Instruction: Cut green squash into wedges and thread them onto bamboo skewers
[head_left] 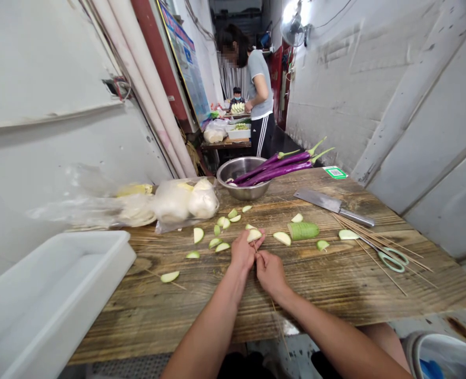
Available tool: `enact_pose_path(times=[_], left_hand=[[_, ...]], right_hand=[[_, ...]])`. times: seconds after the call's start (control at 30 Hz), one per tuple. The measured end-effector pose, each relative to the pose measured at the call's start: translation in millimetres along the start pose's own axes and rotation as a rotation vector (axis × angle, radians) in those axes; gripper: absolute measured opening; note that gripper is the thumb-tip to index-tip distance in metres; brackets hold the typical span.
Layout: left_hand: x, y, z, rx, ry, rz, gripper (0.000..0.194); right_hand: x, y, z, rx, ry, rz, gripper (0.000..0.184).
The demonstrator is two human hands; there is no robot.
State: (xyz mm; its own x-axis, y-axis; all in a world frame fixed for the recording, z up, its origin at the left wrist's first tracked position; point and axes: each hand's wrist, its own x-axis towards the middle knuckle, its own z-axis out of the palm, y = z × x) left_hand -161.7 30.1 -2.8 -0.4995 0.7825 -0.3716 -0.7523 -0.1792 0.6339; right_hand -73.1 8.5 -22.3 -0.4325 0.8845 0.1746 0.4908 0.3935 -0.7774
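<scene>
My left hand (pixel 242 251) is closed around a half-round slice of pale green zucchini (pixel 253 235), held up over the middle of the wooden table. Close beside it, my right hand (pixel 271 271) pinches a thin wooden skewer (pixel 279 322), whose upper end meets the slice and whose tail slants down toward my lap. How far the point has entered is hidden by my fingers. Several loose slices (pixel 222 247) lie left of my hands. To the right sits a cut block of zucchini (pixel 304 230). One slice (pixel 170 277) lies on another skewer at the left.
A cleaver (pixel 319 200), several loose skewers (pixel 398 247) and scissors (pixel 393 259) lie at the right. Purple eggplants (pixel 274 172) rest in a steel bowl (pixel 244 192). Bagged white vegetables (pixel 185 202) and a white tray (pixel 114 263) stand left. A person (pixel 261 87) works at a table behind.
</scene>
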Motion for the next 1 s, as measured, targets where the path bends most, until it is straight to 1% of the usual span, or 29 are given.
enact_pose_path(times=[0.33,0.6,0.83,1.0], left_hand=[[-3.7,-0.8,0.9,0.023,-0.021,0.005,0.014],[-1.9,-4.3,-1.4,0.066,-0.046,0.028,0.015],[-1.5,-5.7,-1.7,0.083,-0.031,0.022,0.015],[-3.4,-5.6,-0.3,0.107,-0.042,0.020,0.014]], right_hand=[[0.8,-2.7,-1.5,-0.026,0.013,0.021,0.026],[1.4,-1.6,-1.4,-0.011,0.010,0.027,0.025],[1.7,-0.4,0.4,-0.020,0.030,0.044,0.025],[1.7,-1.4,-0.4,-0.032,0.033,0.053,0.024]])
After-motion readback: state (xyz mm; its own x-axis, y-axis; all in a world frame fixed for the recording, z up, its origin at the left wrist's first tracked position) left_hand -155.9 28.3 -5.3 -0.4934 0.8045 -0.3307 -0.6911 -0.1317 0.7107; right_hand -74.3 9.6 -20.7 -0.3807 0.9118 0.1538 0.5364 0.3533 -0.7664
